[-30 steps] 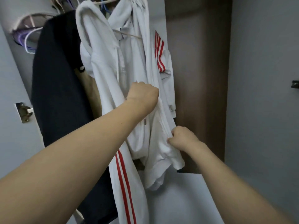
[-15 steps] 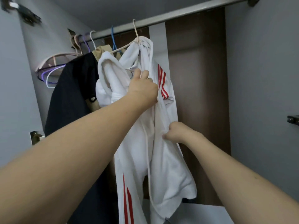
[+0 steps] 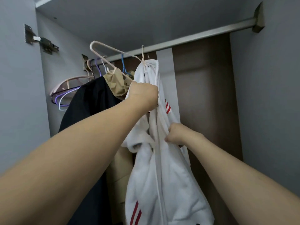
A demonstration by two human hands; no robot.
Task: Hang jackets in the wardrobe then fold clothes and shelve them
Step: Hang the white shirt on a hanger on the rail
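Observation:
A white jacket (image 3: 164, 176) with red stripes hangs bunched from a pale hanger (image 3: 113, 52) whose hook sits by the metal rail (image 3: 203, 35). The hanger is tilted, its left arm sticking up bare, out of the jacket. My left hand (image 3: 142, 95) grips the jacket's upper part near the collar. My right hand (image 3: 178, 133) grips a fold of the white cloth lower down, at the front edge. A black jacket (image 3: 87, 108) and a tan garment (image 3: 116, 85) hang to the left on the same rail.
Several empty hangers (image 3: 68, 90), pink, purple and white, hang at the rail's left end against the grey side wall. A blue hanger (image 3: 124, 65) hangs behind the tan garment. The wardrobe's brown back panel (image 3: 203, 95) and grey right wall (image 3: 267, 95) bound the space.
Both hands have moved up the white jacket, the left to just under the collar. The hanger's left arm now sticks up bare. The view has tilted up toward the rail.

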